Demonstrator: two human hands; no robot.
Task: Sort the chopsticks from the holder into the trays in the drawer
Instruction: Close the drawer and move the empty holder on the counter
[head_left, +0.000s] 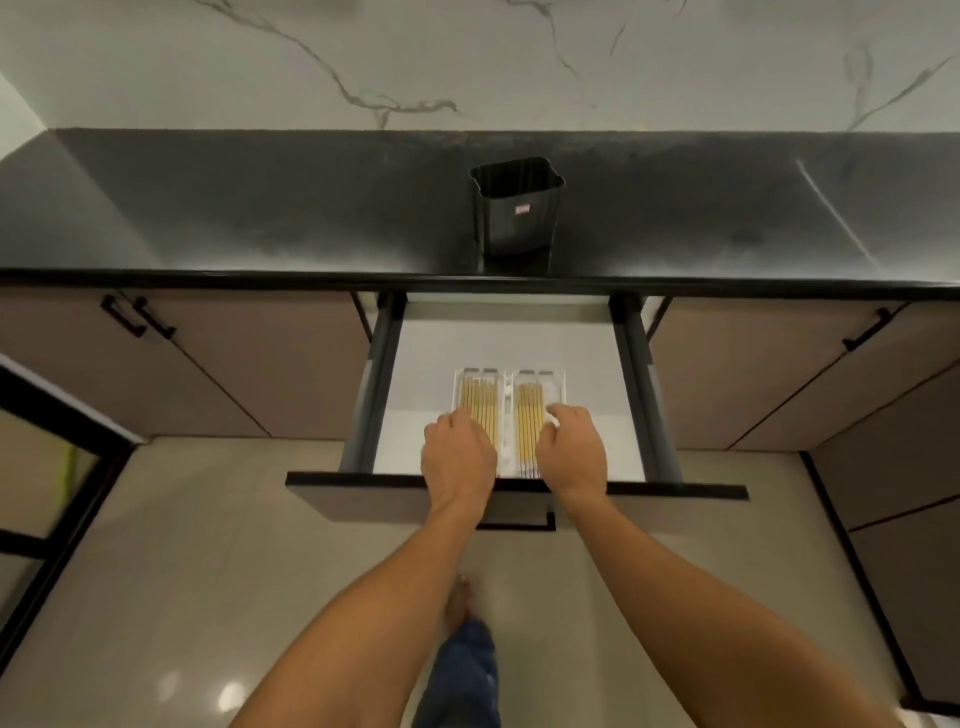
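The drawer (519, 338) stands pulled out below the black countertop. Two clear trays lie side by side in it. The left tray (460, 375) holds several yellow chopsticks (480, 402) laid lengthwise, and the right tray (559, 375) holds several more chopsticks (530, 415). My left hand (457, 452) lies over the left tray's outer side with fingers curled on its edge. My right hand (571, 447) grips the right tray's outer edge the same way. The black holder (517, 213) stands on the counter behind the drawer, and no chopsticks show above its rim.
The black countertop (260, 218) runs across the view below a marble wall. Closed cabinet doors with black handles (137, 314) flank the drawer. The drawer front (363, 493) juts toward me over the tiled floor, where my foot (460, 603) shows.
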